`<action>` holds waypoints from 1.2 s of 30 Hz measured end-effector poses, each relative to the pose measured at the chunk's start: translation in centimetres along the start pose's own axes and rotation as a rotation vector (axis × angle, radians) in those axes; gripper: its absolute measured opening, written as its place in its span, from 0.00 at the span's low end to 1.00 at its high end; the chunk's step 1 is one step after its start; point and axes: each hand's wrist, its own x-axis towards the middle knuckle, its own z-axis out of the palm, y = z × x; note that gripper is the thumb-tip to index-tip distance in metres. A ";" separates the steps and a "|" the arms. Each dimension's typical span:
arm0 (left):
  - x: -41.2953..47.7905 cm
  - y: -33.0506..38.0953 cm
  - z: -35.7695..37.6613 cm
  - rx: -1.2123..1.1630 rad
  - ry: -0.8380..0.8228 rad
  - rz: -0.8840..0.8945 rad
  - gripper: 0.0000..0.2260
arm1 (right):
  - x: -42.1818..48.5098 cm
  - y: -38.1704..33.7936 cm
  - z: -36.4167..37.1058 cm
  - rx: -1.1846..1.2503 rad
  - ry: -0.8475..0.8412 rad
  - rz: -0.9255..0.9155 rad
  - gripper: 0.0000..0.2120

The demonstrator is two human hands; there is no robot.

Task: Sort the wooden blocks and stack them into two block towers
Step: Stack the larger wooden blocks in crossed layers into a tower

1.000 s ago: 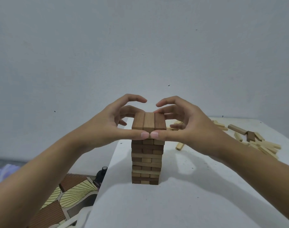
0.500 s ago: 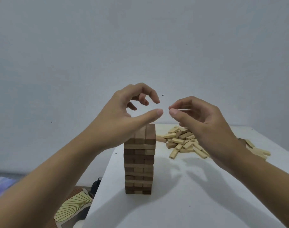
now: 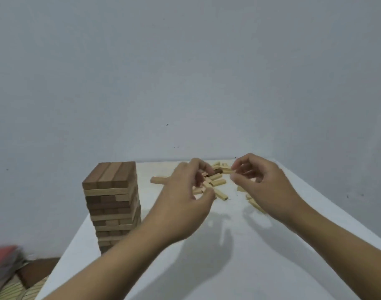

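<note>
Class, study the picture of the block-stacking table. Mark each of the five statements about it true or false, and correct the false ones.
1. The block tower stands to the left of the left hand and the right hand. True.
2. The tower's top layer is made of pale blocks. False: it is three darker brown blocks.
3. Both hands are at the pile of loose blocks. True.
4. One hand rests on top of the tower. False: neither hand touches it.
5. Two towers stand on the table. False: only one tower stands there.
</note>
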 end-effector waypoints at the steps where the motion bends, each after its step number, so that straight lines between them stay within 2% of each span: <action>1: 0.3 -1.1 1.6 0.099 -0.025 -0.035 0.12 | -0.1 1.4 0.0 -0.087 -0.043 0.008 0.04; 3: 1.2 -3.8 4.2 0.340 -0.060 -0.155 0.18 | -0.2 4.2 0.4 -0.288 -0.164 0.000 0.07; 5: 2.1 -6.2 5.9 0.522 -0.073 -0.291 0.24 | 0.0 6.3 1.1 -0.465 -0.294 -0.035 0.14; 7: 3.0 -8.0 6.7 0.637 -0.070 -0.373 0.27 | 0.7 7.5 1.9 -0.546 -0.377 -0.071 0.18; 10: 4.1 -9.9 7.0 0.712 -0.050 -0.408 0.27 | 2.5 8.5 3.4 -0.610 -0.413 -0.159 0.20; 18: 5.5 -12.6 7.5 0.664 -0.011 -0.402 0.25 | 6.8 11.6 7.8 -0.585 -0.484 -0.256 0.25; 24: 5.1 -13.0 7.8 0.497 0.085 -0.312 0.16 | 8.8 12.4 9.3 -0.524 -0.577 -0.312 0.28; 29: 5.3 -12.9 7.6 0.366 0.123 -0.305 0.23 | 8.6 12.8 9.4 -0.521 -0.571 -0.322 0.28; 32: 5.4 -13.4 7.6 0.213 0.201 -0.337 0.21 | 8.6 13.0 9.2 -0.539 -0.539 -0.317 0.29; 34: 5.4 -13.6 7.5 0.178 0.240 -0.366 0.18 | 8.5 13.2 9.0 -0.547 -0.492 -0.319 0.23; 36: 5.3 -13.5 7.4 0.270 0.189 -0.357 0.18 | 8.2 13.3 9.0 -0.563 -0.413 -0.326 0.12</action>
